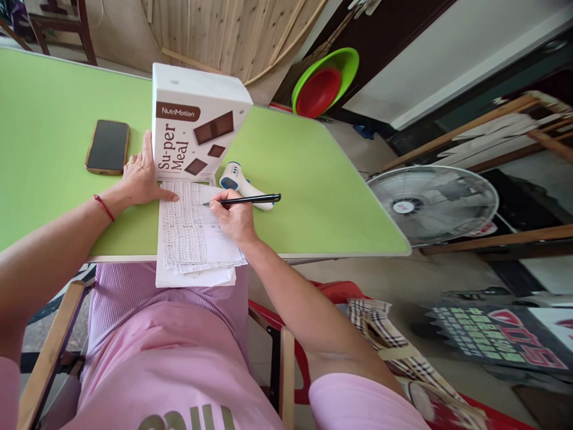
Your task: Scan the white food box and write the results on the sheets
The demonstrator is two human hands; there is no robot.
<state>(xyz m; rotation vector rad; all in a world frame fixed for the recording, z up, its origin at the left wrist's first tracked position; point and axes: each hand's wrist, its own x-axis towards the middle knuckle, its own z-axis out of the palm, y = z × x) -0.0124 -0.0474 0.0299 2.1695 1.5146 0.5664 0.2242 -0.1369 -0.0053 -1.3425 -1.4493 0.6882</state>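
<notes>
My right hand (pixel 235 220) is closed around a black pen (pixel 255 199), its tip at the handwritten sheets of paper (pixel 185 230). The sheets lie in a loose stack and hang over the table's front edge. My left hand (pixel 143 179) rests with its fingers apart. Its thumb presses on the top left of the sheets, and its fingers lie against the left side of a white Su-per Meal box (pixel 197 128) that stands upright behind them. A white and blue infrared thermometer (pixel 235 177) lies just beyond my right hand, partly hidden by the hand and pen.
A phone (pixel 107 146) lies on the green table (pixel 308 173), left of the box. Past the table's right edge stand a fan (pixel 443 206) and green and red basins (pixel 319 92). A wooden chair armrest (pixel 286 382) is beside my body.
</notes>
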